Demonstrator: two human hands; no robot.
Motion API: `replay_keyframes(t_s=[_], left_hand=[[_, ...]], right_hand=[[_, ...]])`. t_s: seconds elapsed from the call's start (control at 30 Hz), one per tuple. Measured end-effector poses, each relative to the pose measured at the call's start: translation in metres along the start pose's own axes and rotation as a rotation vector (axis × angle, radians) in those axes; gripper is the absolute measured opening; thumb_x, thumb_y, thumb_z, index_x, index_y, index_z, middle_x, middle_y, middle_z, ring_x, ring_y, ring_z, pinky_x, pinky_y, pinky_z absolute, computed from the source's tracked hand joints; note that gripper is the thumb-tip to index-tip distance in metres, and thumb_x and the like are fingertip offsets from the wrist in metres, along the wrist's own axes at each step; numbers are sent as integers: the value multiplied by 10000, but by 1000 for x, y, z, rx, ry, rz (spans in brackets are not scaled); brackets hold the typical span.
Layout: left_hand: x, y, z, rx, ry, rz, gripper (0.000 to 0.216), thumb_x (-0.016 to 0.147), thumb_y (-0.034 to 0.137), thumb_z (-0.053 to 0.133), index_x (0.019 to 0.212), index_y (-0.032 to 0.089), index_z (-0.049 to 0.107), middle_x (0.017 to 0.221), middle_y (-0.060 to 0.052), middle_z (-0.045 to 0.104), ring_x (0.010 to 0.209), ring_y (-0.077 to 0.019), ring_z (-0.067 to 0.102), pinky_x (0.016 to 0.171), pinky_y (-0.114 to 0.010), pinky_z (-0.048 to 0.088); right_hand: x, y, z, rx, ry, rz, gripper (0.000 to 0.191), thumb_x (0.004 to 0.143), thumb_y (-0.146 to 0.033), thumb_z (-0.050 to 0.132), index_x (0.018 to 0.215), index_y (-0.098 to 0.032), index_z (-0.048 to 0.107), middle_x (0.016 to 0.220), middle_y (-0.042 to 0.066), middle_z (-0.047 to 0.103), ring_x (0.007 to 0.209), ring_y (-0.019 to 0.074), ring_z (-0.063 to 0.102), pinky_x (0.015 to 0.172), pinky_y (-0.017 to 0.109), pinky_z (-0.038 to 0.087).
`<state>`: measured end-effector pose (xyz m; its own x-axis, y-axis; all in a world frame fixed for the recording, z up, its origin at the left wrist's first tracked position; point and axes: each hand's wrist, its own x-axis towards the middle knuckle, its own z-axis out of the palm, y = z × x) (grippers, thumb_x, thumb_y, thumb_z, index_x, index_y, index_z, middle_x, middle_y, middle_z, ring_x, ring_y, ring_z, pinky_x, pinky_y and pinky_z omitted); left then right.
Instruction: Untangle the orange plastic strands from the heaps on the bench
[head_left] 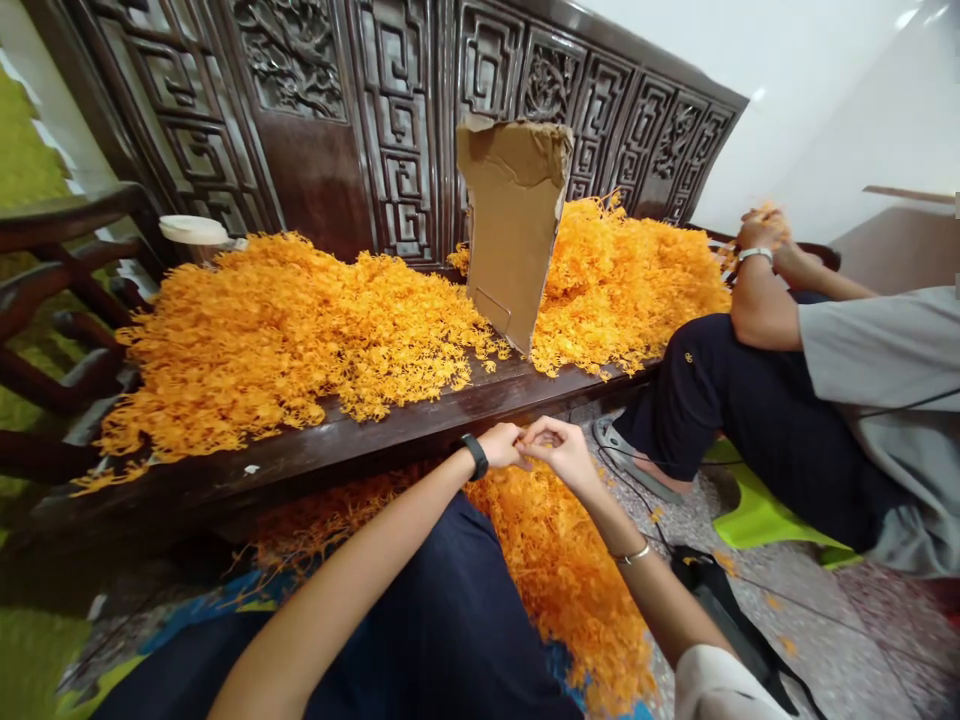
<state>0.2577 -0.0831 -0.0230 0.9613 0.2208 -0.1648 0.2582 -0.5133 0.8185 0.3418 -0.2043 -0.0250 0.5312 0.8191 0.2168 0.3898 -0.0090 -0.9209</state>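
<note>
My left hand [502, 445] and my right hand [559, 450] meet in front of the bench edge, fingertips touching. The fingers of both are closed in a pinch. Whatever sits between them is too small or hidden to make out. Below them, a heap of orange, spiky, flower-like pieces [570, 560] fills the space beside my knee. On the bench lies a wide pile of similar orange pieces [300, 330], just beyond my hands to the left.
An upright cardboard sheet [514, 230] parts the left pile from another orange pile [630, 280] on the dark carved bench [420, 412]. A co-worker's hands [765, 232] hold orange pieces at right. A white-lidded container [193, 232] stands behind. A black strapped bag [720, 600] lies on the floor.
</note>
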Motion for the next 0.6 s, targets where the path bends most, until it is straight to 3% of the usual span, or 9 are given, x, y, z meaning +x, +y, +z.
replay_keyframes(t_s=[0.07, 0.17, 0.27, 0.4, 0.6], left_hand=[[4, -3, 2, -30, 33, -29, 46, 621, 171, 649, 628, 145, 611, 530, 22, 586, 535, -147, 565, 560, -248, 428], [0, -8, -1, -67, 156, -27, 180, 690, 201, 577, 519, 148, 549, 429, 47, 472, 467, -114, 474, 532, -236, 374], [-5, -9, -5, -116, 278, 21, 221, 692, 239, 582, 496, 153, 527, 437, 53, 440, 523, -112, 452, 569, -229, 344], [-8, -12, -6, -226, 385, 31, 229, 732, 301, 534, 551, 161, 539, 452, 55, 441, 506, -102, 428, 545, -222, 321], [-15, -30, -15, -415, 421, -54, 350, 710, 417, 546, 485, 156, 489, 407, 50, 394, 402, -74, 354, 441, -209, 276]], right_hand=[[-7, 4, -4, 102, 32, 11, 233, 646, -355, 701, 716, -156, 601, 694, 30, 637, 590, 126, 577, 593, 264, 485], [-24, 28, 0, 211, 161, -19, 389, 706, -336, 663, 1051, -209, 533, 1057, 81, 618, 840, 164, 618, 778, 325, 498], [-39, 69, 20, -25, 166, 2, 645, 652, -348, 702, 1214, -225, 411, 1241, 120, 513, 1064, 240, 552, 844, 386, 481], [-46, 114, 45, -372, 93, -16, 532, 634, -319, 686, 1117, -176, 516, 1108, 124, 593, 1055, 298, 541, 888, 465, 437], [-48, 127, 35, -419, 90, -46, 394, 646, -214, 611, 1037, -198, 564, 1042, 75, 614, 1016, 259, 538, 902, 427, 415]])
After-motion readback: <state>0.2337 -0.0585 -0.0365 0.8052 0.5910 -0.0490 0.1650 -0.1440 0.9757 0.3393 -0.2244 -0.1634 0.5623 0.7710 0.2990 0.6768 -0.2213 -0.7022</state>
